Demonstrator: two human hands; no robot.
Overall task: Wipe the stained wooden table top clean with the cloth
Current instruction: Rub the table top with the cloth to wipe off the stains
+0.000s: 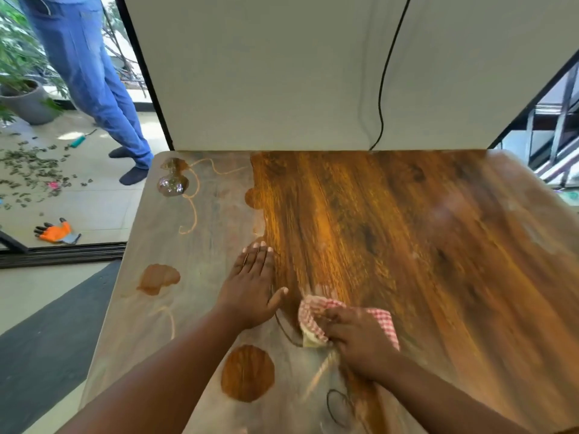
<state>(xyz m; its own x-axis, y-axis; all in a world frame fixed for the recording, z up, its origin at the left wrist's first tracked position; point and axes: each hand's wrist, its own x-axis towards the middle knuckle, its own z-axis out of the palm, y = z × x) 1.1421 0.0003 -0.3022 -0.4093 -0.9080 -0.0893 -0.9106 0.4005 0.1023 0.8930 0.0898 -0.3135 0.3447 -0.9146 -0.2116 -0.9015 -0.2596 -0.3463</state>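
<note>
Stains (159, 278) are lying left of both hands: right hand (357, 343) is gripping the checked cloth (313, 311), left hand (253, 289) is pressing flat on the surface (407, 245), nearer them.

both forearms were bare up to the bottom edge of the frame, no sleeves, watch, bracelets or gloves showing, left hand (253, 288) and right hand (360, 343) had no rings visible, and the left hand's fingernails were short and unpainted, right-hand detail blurred.
</note>
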